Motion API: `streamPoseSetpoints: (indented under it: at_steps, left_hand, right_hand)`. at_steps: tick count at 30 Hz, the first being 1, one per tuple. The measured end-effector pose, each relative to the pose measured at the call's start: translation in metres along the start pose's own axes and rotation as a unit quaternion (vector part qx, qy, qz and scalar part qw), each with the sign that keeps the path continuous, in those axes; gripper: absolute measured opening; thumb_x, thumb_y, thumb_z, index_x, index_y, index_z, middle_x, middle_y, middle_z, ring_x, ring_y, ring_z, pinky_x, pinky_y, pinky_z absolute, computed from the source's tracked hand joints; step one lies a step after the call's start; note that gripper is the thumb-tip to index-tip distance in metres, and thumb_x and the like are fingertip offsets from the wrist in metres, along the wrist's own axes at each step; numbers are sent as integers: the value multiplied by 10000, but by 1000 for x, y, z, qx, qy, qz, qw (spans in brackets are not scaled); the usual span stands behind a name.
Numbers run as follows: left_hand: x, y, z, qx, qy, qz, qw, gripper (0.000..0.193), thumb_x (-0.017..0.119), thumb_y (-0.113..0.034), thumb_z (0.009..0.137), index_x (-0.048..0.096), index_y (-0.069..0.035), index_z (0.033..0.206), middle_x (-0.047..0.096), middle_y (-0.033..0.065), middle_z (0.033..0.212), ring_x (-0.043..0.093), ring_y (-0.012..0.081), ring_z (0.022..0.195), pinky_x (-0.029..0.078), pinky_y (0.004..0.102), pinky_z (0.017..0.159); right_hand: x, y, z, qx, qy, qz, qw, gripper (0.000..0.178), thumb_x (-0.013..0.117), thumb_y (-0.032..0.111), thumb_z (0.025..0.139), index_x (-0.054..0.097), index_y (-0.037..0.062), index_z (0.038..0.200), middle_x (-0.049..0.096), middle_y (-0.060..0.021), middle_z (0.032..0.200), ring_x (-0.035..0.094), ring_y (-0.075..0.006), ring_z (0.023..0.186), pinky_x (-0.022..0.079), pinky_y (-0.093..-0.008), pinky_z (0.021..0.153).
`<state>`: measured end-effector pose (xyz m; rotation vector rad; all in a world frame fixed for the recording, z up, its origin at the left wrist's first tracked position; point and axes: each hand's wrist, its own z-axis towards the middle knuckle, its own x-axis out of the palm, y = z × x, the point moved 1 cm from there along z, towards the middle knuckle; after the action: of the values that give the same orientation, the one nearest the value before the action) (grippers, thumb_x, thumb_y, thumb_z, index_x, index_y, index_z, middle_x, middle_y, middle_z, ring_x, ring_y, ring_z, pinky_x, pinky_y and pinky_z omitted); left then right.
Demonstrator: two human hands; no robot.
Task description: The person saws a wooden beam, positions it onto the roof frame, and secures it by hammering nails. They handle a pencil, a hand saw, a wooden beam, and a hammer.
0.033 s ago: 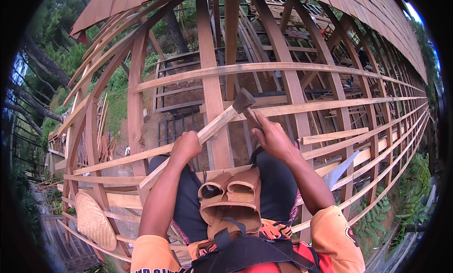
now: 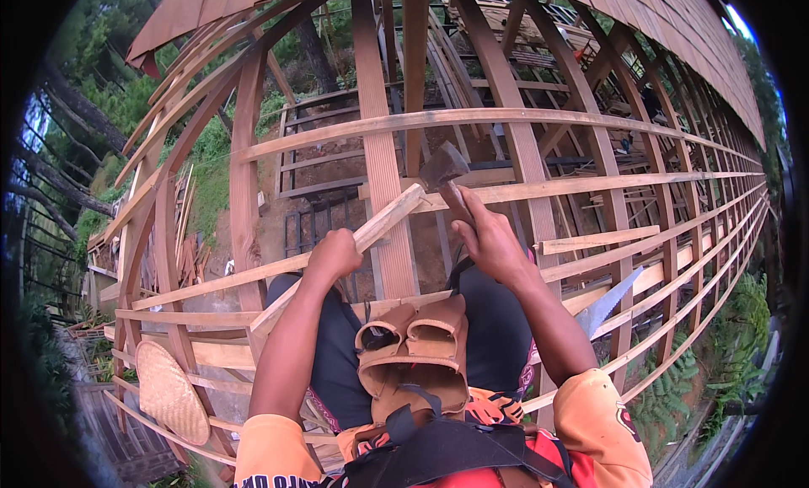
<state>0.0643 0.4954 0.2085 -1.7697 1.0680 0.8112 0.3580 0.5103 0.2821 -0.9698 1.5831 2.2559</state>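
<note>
My left hand [image 2: 334, 255] is closed round a pale wooden batten [image 2: 389, 215], which slants up to the right across a brown rafter [image 2: 379, 83]. Just past the batten's upper end is the dark metal head of a hatchet [image 2: 443, 164]. My right hand [image 2: 493, 242] grips the hatchet's wooden handle near the head. Whether the head touches the batten is hard to tell. A leather tool pouch [image 2: 413, 361] with several pockets lies between my thighs.
Long horizontal battens [image 2: 506, 117] cross the sloping rafters, with wide gaps down to the ground far below. A handsaw blade [image 2: 608, 304] rests at the right near a short loose strip [image 2: 598, 240]. At the left hangs a woven hat [image 2: 171, 393]. Brown shingles [image 2: 640, 33] cover the roof beyond.
The hatchet has shifted slightly up and to the right, its head turning so that more of the blade side shows. My left hand and the batten have barely moved.
</note>
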Motion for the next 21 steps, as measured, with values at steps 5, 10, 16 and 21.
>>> streamPoseSetpoints:
  at_steps: [5, 10, 16, 21]
  left_hand:
    - [-10, 20, 24, 5, 140, -76, 987, 262, 696, -134, 732, 719, 73, 892, 721, 205, 799, 717, 268, 614, 568, 402, 553]
    - [-18, 38, 17, -12, 203, -231, 951, 226, 696, -140, 732, 632, 40, 851, 635, 72, 676, 587, 134, 457, 458, 326, 396]
    - [-21, 49, -81, 189, -125, -55, 972, 397, 723, -131, 699, 571, 70, 1006, 689, 275, 812, 701, 407, 737, 569, 469, 673]
    - [-27, 28, -176, 90, -71, 27, 993, 388, 755, -137, 705, 603, 40, 1014, 716, 225, 861, 718, 410, 852, 579, 484, 710]
  right_hand:
    - [-15, 33, -26, 90, -80, 145, 982, 513, 622, 113, 977, 418, -4, 1433, 676, -171, 797, 674, -216, 648, 517, -361, 586]
    - [13, 15, -57, 136, -72, 243, 958, 383, 684, 90, 945, 514, -14, 1272, 599, -30, 648, 557, -80, 514, 444, -270, 459]
    - [42, -1, -90, 72, -101, 306, 944, 260, 766, 3, 857, 529, 34, 959, 600, -9, 690, 581, -77, 574, 463, -235, 525]
    - [56, 49, -80, 24, -37, 243, 969, 230, 755, -31, 826, 536, 30, 862, 555, -21, 789, 477, -91, 673, 417, -233, 625]
